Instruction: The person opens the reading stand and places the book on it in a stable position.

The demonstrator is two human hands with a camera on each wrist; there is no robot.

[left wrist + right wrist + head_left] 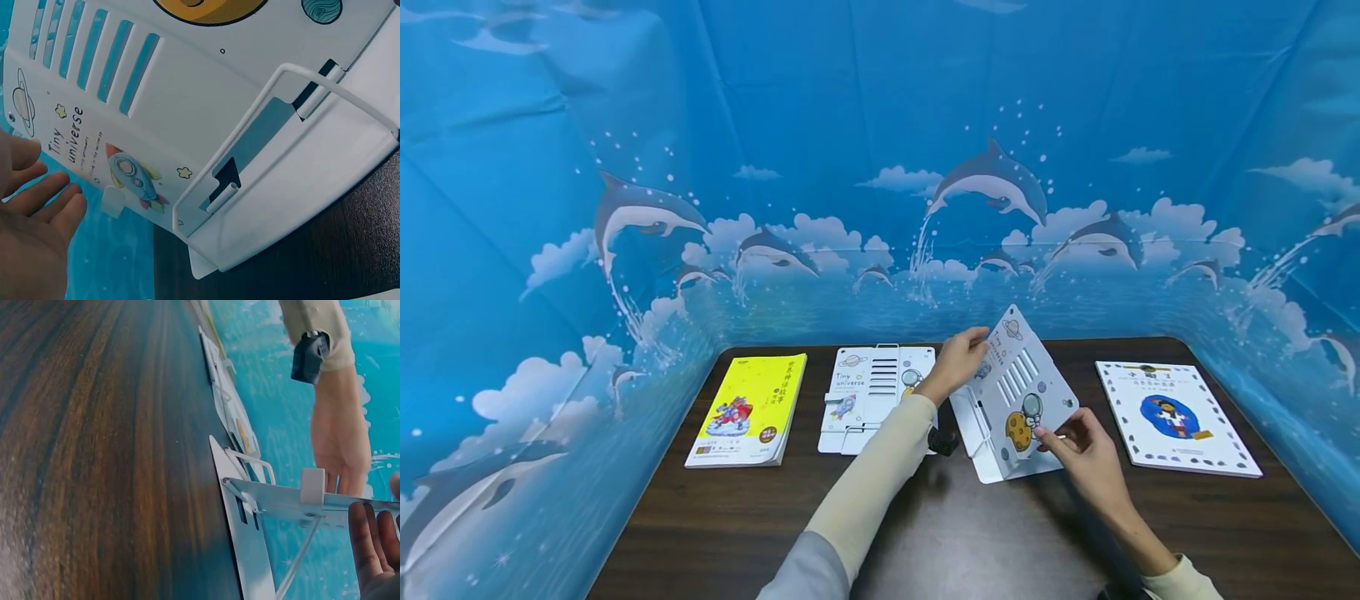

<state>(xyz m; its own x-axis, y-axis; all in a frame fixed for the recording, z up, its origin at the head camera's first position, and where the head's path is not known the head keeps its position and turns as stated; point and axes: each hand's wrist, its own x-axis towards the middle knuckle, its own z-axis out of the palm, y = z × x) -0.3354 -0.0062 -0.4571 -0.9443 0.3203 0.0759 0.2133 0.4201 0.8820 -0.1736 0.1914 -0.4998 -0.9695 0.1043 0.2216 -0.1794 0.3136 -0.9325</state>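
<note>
A white metal book stand printed "Tiny universe" stands on the table with its back panel tilted up from its base plate. My right hand pinches the panel's lower right edge, thumb on the printed face and fingers behind. At the panel's upper left edge is my left hand, its fingers loosely bent beside the edge in the left wrist view. A white wire page holder crosses the base there. Seen from the right wrist, a support rod runs down behind the panel.
A second, matching book stand lies folded flat left of the raised one. A yellow book lies at the far left of the dark wooden table, a white book at the right. A dolphin-print curtain hangs behind.
</note>
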